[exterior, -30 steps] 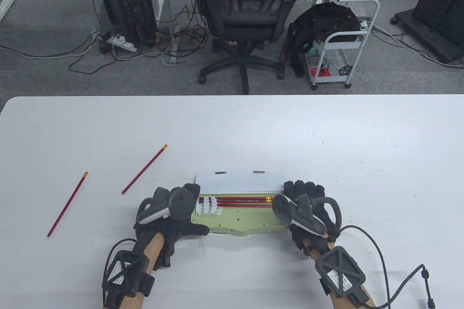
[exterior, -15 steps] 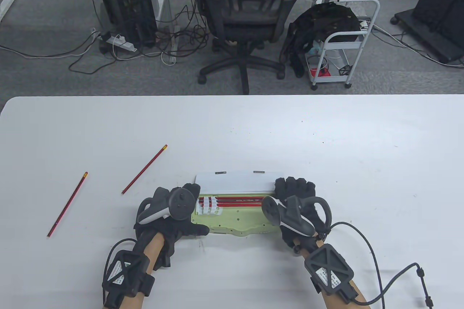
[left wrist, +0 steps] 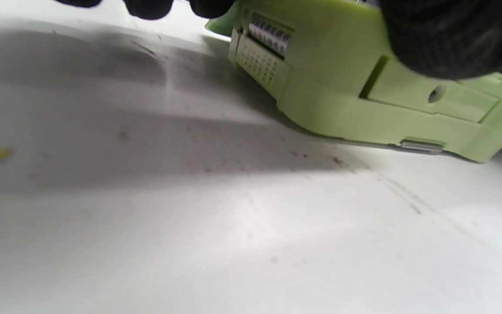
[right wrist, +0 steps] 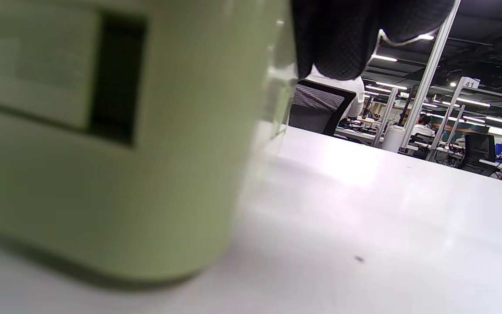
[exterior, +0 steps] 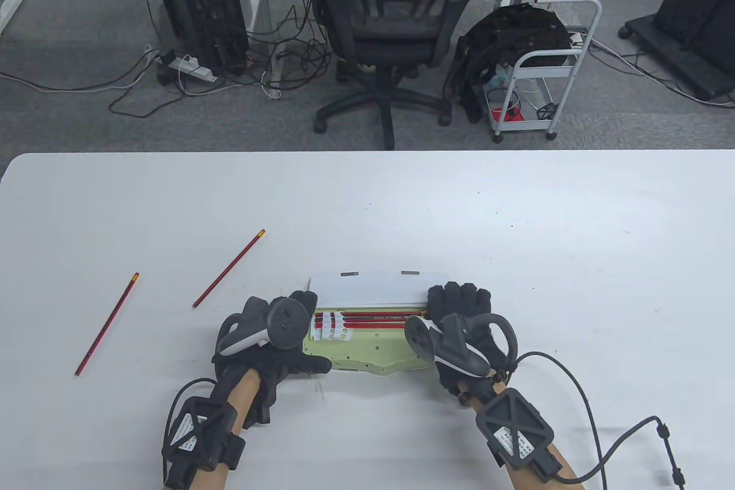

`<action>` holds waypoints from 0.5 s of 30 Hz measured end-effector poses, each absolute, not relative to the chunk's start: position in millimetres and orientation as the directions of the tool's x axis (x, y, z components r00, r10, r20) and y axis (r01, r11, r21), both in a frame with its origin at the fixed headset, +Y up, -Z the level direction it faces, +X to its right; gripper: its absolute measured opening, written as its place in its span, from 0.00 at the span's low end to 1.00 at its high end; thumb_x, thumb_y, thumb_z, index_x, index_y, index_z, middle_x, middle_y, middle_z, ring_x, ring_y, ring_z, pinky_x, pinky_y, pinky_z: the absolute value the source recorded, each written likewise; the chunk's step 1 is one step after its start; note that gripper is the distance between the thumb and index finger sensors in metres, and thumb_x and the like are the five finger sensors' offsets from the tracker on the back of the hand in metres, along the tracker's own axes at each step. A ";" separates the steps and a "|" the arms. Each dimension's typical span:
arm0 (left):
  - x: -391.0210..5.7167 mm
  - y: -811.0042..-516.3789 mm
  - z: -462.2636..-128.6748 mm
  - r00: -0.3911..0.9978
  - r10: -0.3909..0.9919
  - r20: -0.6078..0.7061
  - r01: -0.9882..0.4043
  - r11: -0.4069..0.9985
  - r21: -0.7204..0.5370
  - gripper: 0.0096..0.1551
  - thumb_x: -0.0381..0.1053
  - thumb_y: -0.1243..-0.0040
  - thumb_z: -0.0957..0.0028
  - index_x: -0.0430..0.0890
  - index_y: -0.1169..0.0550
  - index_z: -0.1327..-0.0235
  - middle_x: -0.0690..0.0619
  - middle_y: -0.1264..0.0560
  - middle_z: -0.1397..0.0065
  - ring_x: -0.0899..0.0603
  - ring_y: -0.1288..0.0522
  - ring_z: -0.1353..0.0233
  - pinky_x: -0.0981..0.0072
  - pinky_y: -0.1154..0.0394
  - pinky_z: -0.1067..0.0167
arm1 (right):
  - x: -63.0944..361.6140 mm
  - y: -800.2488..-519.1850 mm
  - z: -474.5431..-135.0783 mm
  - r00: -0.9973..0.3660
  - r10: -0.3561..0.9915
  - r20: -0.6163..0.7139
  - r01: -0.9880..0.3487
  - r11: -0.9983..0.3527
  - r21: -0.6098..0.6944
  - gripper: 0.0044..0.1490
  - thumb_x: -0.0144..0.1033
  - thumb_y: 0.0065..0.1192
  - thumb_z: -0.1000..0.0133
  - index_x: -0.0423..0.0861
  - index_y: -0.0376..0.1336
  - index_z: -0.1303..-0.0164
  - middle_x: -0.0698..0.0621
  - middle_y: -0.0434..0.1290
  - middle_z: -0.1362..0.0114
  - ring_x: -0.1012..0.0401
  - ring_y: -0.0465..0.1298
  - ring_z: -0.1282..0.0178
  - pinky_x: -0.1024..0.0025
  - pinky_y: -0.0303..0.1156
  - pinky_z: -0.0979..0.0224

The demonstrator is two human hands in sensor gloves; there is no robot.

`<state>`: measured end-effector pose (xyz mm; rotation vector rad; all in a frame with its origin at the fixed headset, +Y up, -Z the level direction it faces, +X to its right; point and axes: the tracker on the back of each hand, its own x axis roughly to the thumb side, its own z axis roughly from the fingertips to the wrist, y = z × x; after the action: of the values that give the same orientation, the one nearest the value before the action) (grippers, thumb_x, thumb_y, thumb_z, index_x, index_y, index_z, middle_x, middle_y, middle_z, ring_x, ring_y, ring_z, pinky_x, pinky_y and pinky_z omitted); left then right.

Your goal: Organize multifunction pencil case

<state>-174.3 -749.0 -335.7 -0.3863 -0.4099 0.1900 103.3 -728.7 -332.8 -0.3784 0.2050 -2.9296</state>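
Near the table's (exterior: 517, 214) front edge lies one open green pencil case (exterior: 367, 349) with three red pencils (exterior: 379, 320) clipped inside. Two more pencils (exterior: 228, 269) lie loose at ten o'clock from it. The left hand (exterior: 270, 340) grips the case's left end; the right hand (exterior: 459, 312) curls over its right end.

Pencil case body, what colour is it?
Light green pencil case, clearest in the left wrist view.

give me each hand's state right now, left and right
Left hand: grips the left end of the green pencil case, thumb along its near edge.
Right hand: over the case's right end; grip cannot be told.
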 end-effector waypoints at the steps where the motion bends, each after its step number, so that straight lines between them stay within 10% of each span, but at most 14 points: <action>1: -174.3 -749.0 -335.7 0.901 0.256 0.351 -0.102 0.910 -0.402 0.73 0.74 0.41 0.61 0.39 0.58 0.15 0.34 0.52 0.09 0.20 0.48 0.15 0.18 0.45 0.31 | 105.0 -727.6 -333.3 -0.952 -0.189 0.239 0.154 -0.976 -0.156 0.37 0.41 0.52 0.41 0.35 0.58 0.24 0.31 0.63 0.23 0.32 0.66 0.26 0.31 0.62 0.25; 15: -174.9 -748.7 -335.6 0.900 0.261 0.350 -0.107 0.909 -0.402 0.73 0.74 0.41 0.62 0.39 0.58 0.15 0.34 0.52 0.09 0.20 0.48 0.15 0.18 0.45 0.31 | 162.1 -706.8 -336.6 -0.933 0.129 0.336 -0.123 -0.992 0.039 0.52 0.53 0.50 0.44 0.32 0.48 0.17 0.27 0.52 0.18 0.27 0.55 0.20 0.27 0.51 0.24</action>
<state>-174.9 -748.7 -335.6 -0.3855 -0.4106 0.1957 162.1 -706.8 -336.6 -0.5623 -0.0279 -3.2213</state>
